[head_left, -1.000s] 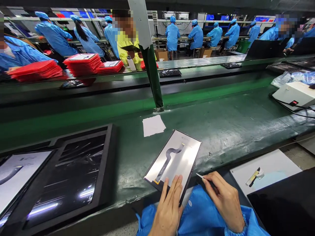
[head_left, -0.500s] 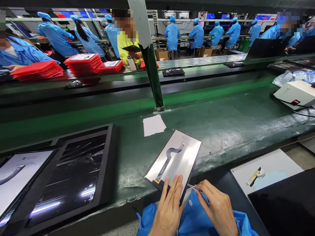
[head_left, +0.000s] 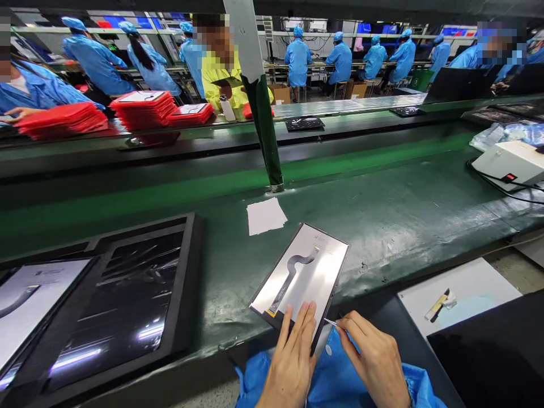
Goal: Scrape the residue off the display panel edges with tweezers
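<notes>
A silver-backed display panel (head_left: pixel 317 277) with a curved dark ribbon cable (head_left: pixel 290 275) lies at the front edge of the green bench, its lower end towards my body. My left hand (head_left: pixel 294 345) rests flat on the panel's lower part, fingers spread a little. Thumb and fingers of my right hand (head_left: pixel 372 351) pinch a thin metal tool (head_left: pixel 330 322), whose tip meets the panel's right edge. White paper sheets (head_left: pixel 266 216) lie just behind the panel.
On the left, a black foam tray (head_left: pixel 193 249) holds dark film-covered panels, with another silver panel (head_left: pixel 42 294) on top. A post (head_left: pixel 266 130) rises behind the paper. A white device (head_left: pixel 510 164) with cables stands right. Lower right is a white board (head_left: pixel 467 289). People work beyond.
My right hand and the tool have shifted very slightly at the panel's edge. On the far line, the dark trays have moved a little to the right.
</notes>
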`<state>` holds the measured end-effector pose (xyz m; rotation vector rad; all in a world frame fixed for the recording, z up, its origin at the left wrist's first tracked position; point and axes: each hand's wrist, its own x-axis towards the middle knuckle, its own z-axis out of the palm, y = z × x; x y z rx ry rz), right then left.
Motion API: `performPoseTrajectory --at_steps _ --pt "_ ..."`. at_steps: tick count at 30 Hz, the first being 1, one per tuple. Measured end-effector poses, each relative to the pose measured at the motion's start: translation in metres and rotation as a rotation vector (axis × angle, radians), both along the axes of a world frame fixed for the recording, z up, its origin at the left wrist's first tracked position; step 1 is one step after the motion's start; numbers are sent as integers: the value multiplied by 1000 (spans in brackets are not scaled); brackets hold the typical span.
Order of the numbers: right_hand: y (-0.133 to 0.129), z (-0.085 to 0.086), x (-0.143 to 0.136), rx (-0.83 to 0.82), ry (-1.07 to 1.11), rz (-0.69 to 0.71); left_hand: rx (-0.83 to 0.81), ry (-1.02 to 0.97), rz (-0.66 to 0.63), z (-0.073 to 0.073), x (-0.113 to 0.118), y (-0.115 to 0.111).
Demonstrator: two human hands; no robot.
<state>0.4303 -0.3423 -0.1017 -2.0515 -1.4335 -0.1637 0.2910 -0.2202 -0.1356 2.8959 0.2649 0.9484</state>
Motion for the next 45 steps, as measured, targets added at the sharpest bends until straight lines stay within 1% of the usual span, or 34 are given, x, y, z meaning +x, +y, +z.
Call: performPoseTrajectory --at_steps 6,14,19,23,27,29,30,33,34,35,36,38,39,40,43,45 --pt "1 -3 0 29 81 -11 -15 -8 1 -2 -1 0" --pt "1 -2 2 34 82 -18 -39 -7 -4 -3 0 -1" --pt "2 -2 2 55 82 -25 -23 -8 -6 -1 0 0" --pt "2 2 5 66 93 -41 -9 33 -4 -2 -2 0" --pt "1 7 18 90 94 -93 -20 33 2 -3 -3 0" --pt "-1 8 29 118 83 -130 9 36 -14 3 -4 2" --pt "-2 9 36 129 77 -152 29 41 -32 8 -4 5" --pt "-4 8 56 171 53 -235 60 48 -129 34 2 19" --pt "-5 8 62 186 41 -259 44 30 -161 43 7 25" --pt "-5 8 67 199 29 -278 -1 28 -173 53 16 32" --pt "-5 8 72 210 17 -291 -75 69 -172 62 28 39" --pt "-5 8 78 220 -2 -299 -241 132 -204 75 59 51" --pt "-5 8 79 225 -9 -300 -359 180 -180 80 78 55" --pt "-5 8 80 230 -16 -300 -482 231 -158 83 96 58" --pt "-5 9 81 237 -34 -295 -539 279 -186 86 146 60" --pt "-5 10 81 241 -44 -293 -562 350 -253 84 168 56"
